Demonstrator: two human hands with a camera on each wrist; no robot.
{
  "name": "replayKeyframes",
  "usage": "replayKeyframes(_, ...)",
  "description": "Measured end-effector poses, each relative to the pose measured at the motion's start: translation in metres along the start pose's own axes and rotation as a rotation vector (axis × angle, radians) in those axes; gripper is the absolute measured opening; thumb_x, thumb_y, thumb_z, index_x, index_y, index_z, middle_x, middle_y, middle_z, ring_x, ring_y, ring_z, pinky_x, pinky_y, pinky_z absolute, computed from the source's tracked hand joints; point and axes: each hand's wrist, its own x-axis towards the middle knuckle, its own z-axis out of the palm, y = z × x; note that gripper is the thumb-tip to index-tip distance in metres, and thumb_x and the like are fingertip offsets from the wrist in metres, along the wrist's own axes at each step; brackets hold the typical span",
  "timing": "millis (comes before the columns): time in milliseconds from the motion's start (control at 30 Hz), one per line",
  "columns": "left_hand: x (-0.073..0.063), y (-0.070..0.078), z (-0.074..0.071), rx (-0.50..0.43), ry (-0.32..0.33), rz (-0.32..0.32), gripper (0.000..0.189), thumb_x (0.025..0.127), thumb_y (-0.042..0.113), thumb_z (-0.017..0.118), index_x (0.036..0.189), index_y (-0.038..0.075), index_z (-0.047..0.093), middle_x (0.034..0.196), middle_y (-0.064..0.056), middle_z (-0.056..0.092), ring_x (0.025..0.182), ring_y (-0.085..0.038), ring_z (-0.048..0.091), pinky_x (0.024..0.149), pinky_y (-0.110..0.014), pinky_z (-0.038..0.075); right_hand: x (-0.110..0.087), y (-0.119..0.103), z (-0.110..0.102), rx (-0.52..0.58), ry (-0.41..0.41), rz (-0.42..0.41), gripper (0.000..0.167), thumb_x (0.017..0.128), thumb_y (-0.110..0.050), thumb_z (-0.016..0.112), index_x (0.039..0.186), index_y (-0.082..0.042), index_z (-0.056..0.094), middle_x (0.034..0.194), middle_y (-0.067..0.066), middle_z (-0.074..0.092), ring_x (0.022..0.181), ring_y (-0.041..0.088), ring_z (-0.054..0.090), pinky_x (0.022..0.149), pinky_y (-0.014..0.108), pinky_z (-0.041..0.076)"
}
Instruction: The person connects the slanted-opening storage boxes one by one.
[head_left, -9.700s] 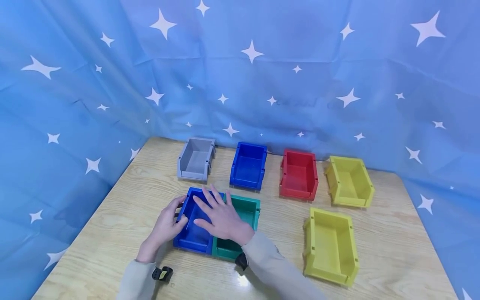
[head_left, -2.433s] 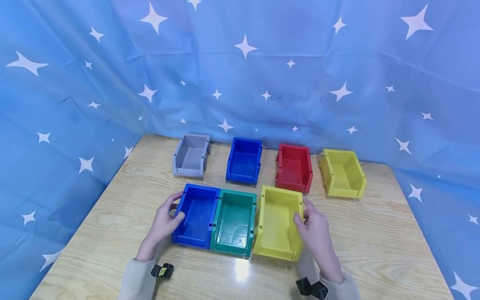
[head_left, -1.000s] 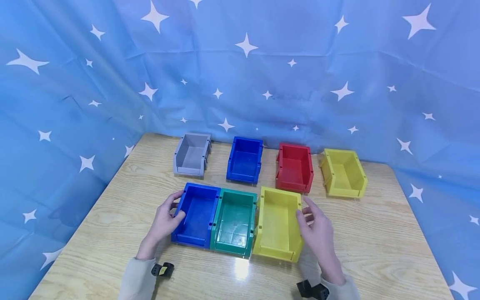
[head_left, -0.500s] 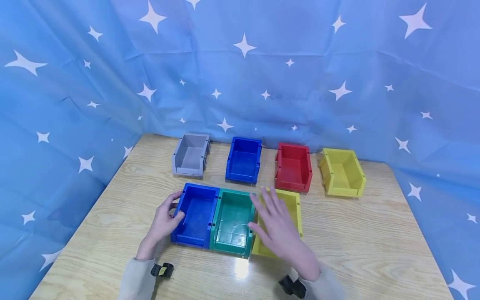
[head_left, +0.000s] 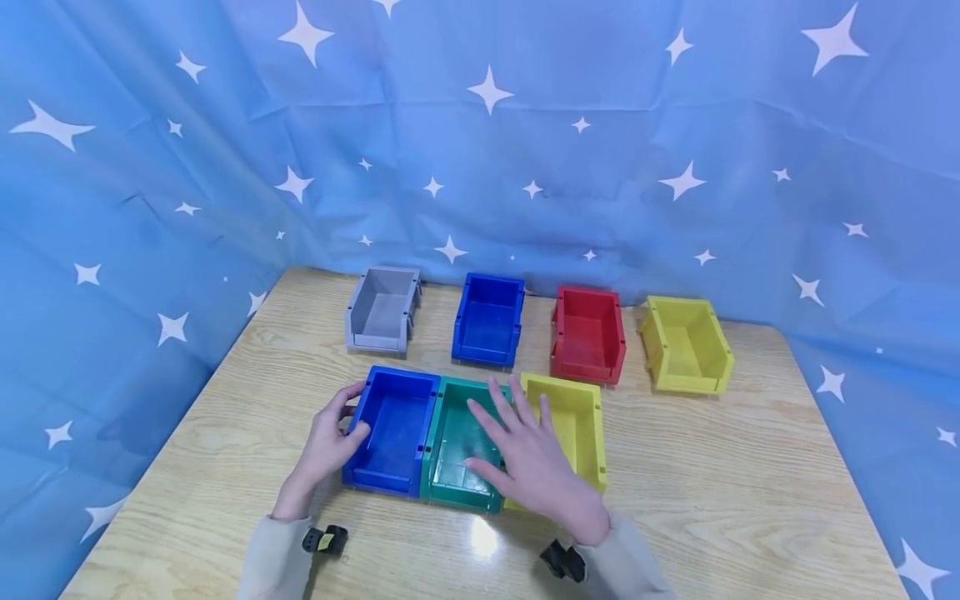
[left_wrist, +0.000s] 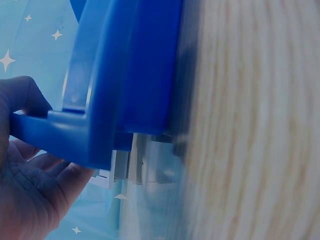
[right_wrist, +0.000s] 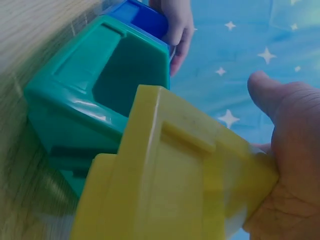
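In the head view, a blue storage bin, a green storage bin and a yellow storage bin stand side by side at the front. My left hand grips the blue bin's left wall, thumb over the rim and fingers outside; the left wrist view shows that wall between thumb and fingers. My right hand is spread above the green and yellow bins, its fingers straight and over the green one. The right wrist view has the yellow bin's front near the open palm.
Behind stands a row of bins: grey, a second blue one, red and a second yellow one. A blue star-patterned cloth hangs along the back and left of the wooden table.
The front yellow bin has come left to the green one since the oldest frame. My right hand has left its right wall and moved left over both bins. The left hand keeps its grip.
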Motion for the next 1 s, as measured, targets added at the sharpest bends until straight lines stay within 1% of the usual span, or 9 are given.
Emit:
replayKeyframes(100, 0.000, 0.000, 0.000, -0.003, 0.009, 0.004, 0.057, 0.075, -0.012, 0.057, 0.130, -0.005, 0.046, 0.128, -0.027, 0.050, 0.092, -0.037, 0.062, 0.063, -0.028, 0.051, 0.003, 0.000, 0.009, -0.007, -0.002, -0.013, 0.071, 0.088, -0.054, 0.053, 0.146, -0.016, 0.035, 0.156, 0.009, 0.011, 0.142, 0.030, -0.010, 0.102, 0.069, 0.008)
replayKeyframes(200, 0.000, -0.001, 0.000, -0.010, 0.012, 0.021, 0.056, 0.075, -0.013, 0.057, 0.130, -0.005, 0.047, 0.127, -0.027, 0.051, 0.092, -0.038, 0.062, 0.063, -0.029, 0.051, 0.005, 0.004, 0.025, -0.015, 0.000, -0.025, 0.072, 0.086, -0.054, 0.056, 0.144, -0.015, 0.038, 0.155, 0.012, 0.016, 0.142, 0.034, -0.003, 0.101, 0.070, 0.010)
replayKeyframes(267, 0.000, -0.002, 0.001, -0.011, 0.009, 0.024, 0.056, 0.076, -0.013, 0.057, 0.131, -0.004, 0.047, 0.127, -0.027, 0.051, 0.092, -0.038, 0.062, 0.063, -0.030, 0.051, 0.003, 0.007, 0.035, -0.013, -0.005, -0.027, 0.073, 0.086, -0.054, 0.056, 0.144, -0.015, 0.038, 0.155, 0.013, 0.017, 0.142, 0.036, -0.001, 0.101, 0.070, 0.012)
replayKeyframes(400, 0.001, -0.001, 0.002, -0.003, 0.002, 0.005, 0.057, 0.076, -0.012, 0.057, 0.132, -0.004, 0.046, 0.128, -0.026, 0.050, 0.094, -0.037, 0.061, 0.064, -0.029, 0.051, 0.001, 0.011, 0.046, 0.002, 0.023, -0.036, 0.074, 0.085, -0.054, 0.057, 0.145, -0.015, 0.037, 0.155, 0.013, 0.016, 0.141, 0.037, 0.002, 0.100, 0.071, 0.013)
replayKeyframes(567, 0.001, -0.002, 0.002, -0.001, 0.008, 0.000, 0.058, 0.075, -0.010, 0.057, 0.131, -0.004, 0.046, 0.128, -0.026, 0.050, 0.093, -0.037, 0.061, 0.062, -0.028, 0.051, 0.001, 0.013, 0.049, 0.015, 0.041, -0.036, 0.074, 0.084, -0.055, 0.057, 0.145, -0.016, 0.038, 0.155, 0.011, 0.017, 0.142, 0.034, 0.001, 0.101, 0.069, 0.012)
replayKeyframes(767, 0.001, -0.003, 0.001, 0.005, 0.010, 0.010, 0.058, 0.074, -0.010, 0.056, 0.131, -0.004, 0.045, 0.128, -0.027, 0.051, 0.092, -0.038, 0.062, 0.062, -0.028, 0.052, 0.003, 0.012, 0.049, 0.026, 0.020, -0.029, 0.074, 0.084, -0.055, 0.058, 0.143, -0.016, 0.040, 0.155, 0.010, 0.019, 0.142, 0.033, 0.001, 0.102, 0.069, 0.011)
replayKeyframes(900, 0.001, -0.002, 0.001, 0.008, 0.010, 0.013, 0.058, 0.075, -0.010, 0.057, 0.131, -0.004, 0.045, 0.128, -0.027, 0.051, 0.093, -0.038, 0.061, 0.064, -0.032, 0.052, 0.002, 0.013, 0.047, 0.032, 0.000, -0.034, 0.073, 0.086, -0.054, 0.057, 0.144, -0.016, 0.038, 0.155, 0.011, 0.018, 0.142, 0.033, 0.001, 0.103, 0.068, 0.010)
replayKeyframes(1000, 0.001, -0.003, 0.001, 0.006, 0.004, 0.004, 0.058, 0.076, -0.011, 0.057, 0.132, -0.004, 0.045, 0.128, -0.027, 0.050, 0.094, -0.038, 0.061, 0.066, -0.035, 0.052, -0.001, 0.015, 0.045, 0.037, 0.000, -0.051, 0.070, 0.087, -0.051, 0.056, 0.144, -0.014, 0.038, 0.154, 0.012, 0.020, 0.142, 0.033, 0.004, 0.104, 0.066, 0.011)
